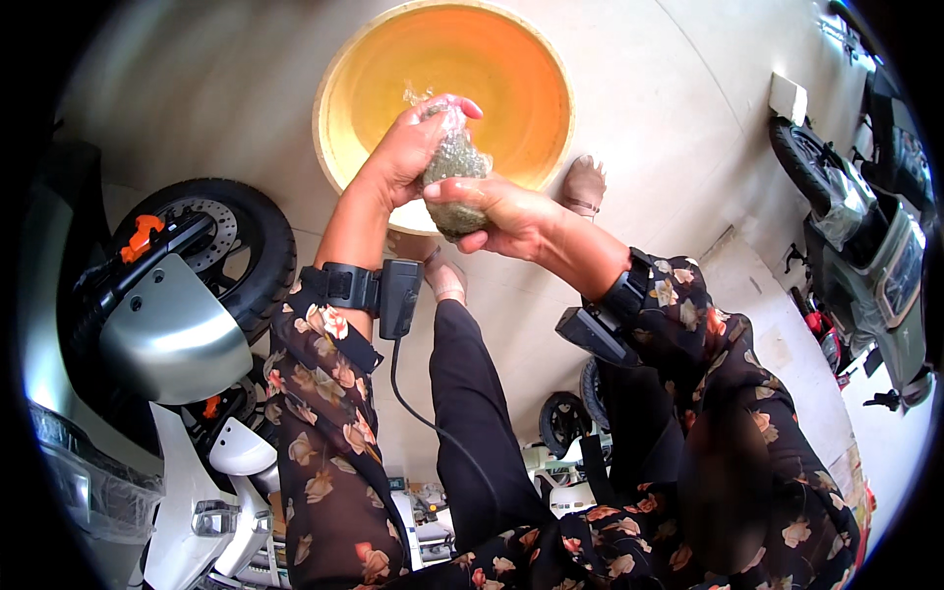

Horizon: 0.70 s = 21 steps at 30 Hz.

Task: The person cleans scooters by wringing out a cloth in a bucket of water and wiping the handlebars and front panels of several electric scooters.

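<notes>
Nearest to me, the person's floral sleeves [320, 442] reach forward, with a black device [400, 300] strapped at the left wrist and a second device [596, 334] at the right. Both forearms angle inward and the hands meet at a wet, green-grey cloth [456, 162], wadded up and glistening. The left hand [405, 152] grips its upper part, fingers curled over it; the right hand [513, 218] is closed round the lower end, thumb across the near face. The cloth is held over the near rim of a round basin [323, 118]; contact with the rim cannot be confirmed from here. The basin stands on the floor [649, 128], pale yellow at the rim and orange inside, and contains clear liquid [501, 93]. Splashes show beside the left fingers. Two shod feet stand near it. A motorcycle wheel [270, 231] is noted at left; farther off at right, a parked motorcycle [870, 261].
</notes>
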Each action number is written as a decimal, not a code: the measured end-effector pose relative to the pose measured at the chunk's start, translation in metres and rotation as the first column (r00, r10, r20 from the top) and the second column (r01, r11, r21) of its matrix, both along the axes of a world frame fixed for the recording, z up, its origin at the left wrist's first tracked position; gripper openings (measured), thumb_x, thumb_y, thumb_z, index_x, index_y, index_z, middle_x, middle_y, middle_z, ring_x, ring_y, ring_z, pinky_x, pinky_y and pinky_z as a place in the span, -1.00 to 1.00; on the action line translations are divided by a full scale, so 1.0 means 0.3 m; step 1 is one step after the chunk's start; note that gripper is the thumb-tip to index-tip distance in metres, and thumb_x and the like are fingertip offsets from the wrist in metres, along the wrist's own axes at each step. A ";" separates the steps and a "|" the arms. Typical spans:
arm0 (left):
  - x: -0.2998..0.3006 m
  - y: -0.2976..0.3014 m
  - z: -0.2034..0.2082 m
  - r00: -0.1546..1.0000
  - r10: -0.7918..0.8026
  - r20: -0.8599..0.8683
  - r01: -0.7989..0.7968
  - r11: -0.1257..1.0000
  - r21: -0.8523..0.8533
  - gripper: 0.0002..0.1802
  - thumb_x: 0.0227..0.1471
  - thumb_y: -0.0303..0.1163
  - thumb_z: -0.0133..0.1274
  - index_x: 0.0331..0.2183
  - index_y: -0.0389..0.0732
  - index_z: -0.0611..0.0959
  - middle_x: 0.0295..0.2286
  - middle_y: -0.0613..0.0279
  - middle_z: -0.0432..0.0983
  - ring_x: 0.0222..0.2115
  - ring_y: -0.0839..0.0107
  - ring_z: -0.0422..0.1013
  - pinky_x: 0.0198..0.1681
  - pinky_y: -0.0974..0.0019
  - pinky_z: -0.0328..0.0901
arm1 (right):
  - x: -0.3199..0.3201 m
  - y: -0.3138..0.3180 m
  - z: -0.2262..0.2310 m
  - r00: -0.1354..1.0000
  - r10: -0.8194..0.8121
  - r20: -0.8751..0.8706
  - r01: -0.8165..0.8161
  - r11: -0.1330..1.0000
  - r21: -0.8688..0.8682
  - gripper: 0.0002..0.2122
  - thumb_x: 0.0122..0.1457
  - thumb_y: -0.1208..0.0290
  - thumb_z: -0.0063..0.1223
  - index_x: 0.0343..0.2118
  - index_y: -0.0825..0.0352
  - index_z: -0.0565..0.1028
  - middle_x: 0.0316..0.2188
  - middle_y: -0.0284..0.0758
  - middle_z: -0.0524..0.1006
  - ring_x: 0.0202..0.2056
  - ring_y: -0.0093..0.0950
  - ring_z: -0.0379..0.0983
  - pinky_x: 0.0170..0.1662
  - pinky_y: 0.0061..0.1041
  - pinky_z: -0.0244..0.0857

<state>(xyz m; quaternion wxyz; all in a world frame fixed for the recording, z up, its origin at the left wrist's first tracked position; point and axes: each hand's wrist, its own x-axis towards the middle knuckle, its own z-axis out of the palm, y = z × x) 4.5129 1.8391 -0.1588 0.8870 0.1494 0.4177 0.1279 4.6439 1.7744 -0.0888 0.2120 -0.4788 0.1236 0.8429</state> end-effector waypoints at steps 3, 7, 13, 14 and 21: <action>0.040 -0.010 -0.014 0.977 -0.097 -0.192 0.128 0.979 0.157 -0.86 0.07 -0.44 -0.10 -0.37 -0.18 0.57 -0.52 0.34 0.40 -0.50 0.54 0.34 -0.45 0.44 0.29 | -0.014 -0.015 -0.060 0.969 0.179 0.172 -0.188 0.981 0.040 -0.85 -0.01 0.36 0.14 -0.38 0.25 0.45 -0.57 -0.44 0.39 -0.63 -0.63 0.24 -0.69 -0.64 0.03; 0.062 -0.071 -0.125 0.875 0.030 -0.483 0.230 0.853 0.469 -0.86 -0.07 -0.47 -0.06 -0.55 -0.23 0.57 -0.55 0.20 0.47 -0.55 0.35 0.38 -0.41 0.25 0.30 | -0.062 -0.043 -0.155 0.814 0.330 0.479 -0.409 0.910 0.067 -0.78 -0.06 0.32 0.20 -0.44 0.36 0.46 -0.66 -0.35 0.45 -0.65 -0.56 0.36 -0.65 -0.50 0.18; 0.134 -0.077 -0.196 0.559 -0.012 -0.829 0.536 0.769 0.350 -0.88 -0.06 -0.45 -0.05 -0.53 -0.24 0.55 -0.56 -0.08 0.47 -0.48 0.03 0.45 -0.39 0.11 0.33 | -0.076 -0.092 -0.320 0.486 0.190 0.853 -0.615 0.768 0.179 -0.65 -0.09 0.28 0.23 -0.38 0.51 0.44 -0.68 -0.23 0.51 -0.59 -0.39 0.49 -0.46 -0.34 0.37; 0.130 -0.075 -0.184 0.520 -0.002 -0.854 0.547 0.768 0.332 -0.89 -0.05 -0.45 -0.05 -0.52 -0.24 0.56 -0.55 -0.07 0.48 -0.46 0.02 0.46 -0.38 0.10 0.33 | -0.083 -0.086 -0.316 0.481 0.200 0.854 -0.629 0.757 0.177 -0.62 -0.09 0.27 0.24 -0.34 0.51 0.43 -0.65 -0.19 0.52 -0.56 -0.36 0.50 -0.43 -0.34 0.37; 0.096 -0.112 -0.047 0.707 0.430 -0.561 0.328 0.504 0.799 -0.78 -0.08 -0.55 0.04 -0.29 -0.14 0.55 -0.38 0.12 0.51 -0.33 0.15 0.46 -0.27 0.18 0.34 | 0.094 -0.050 -0.196 0.811 0.332 0.481 -0.476 0.853 0.213 -0.40 0.01 0.31 0.13 0.09 0.44 0.20 -0.12 0.02 0.44 -0.13 -0.20 0.48 -0.20 -0.31 0.43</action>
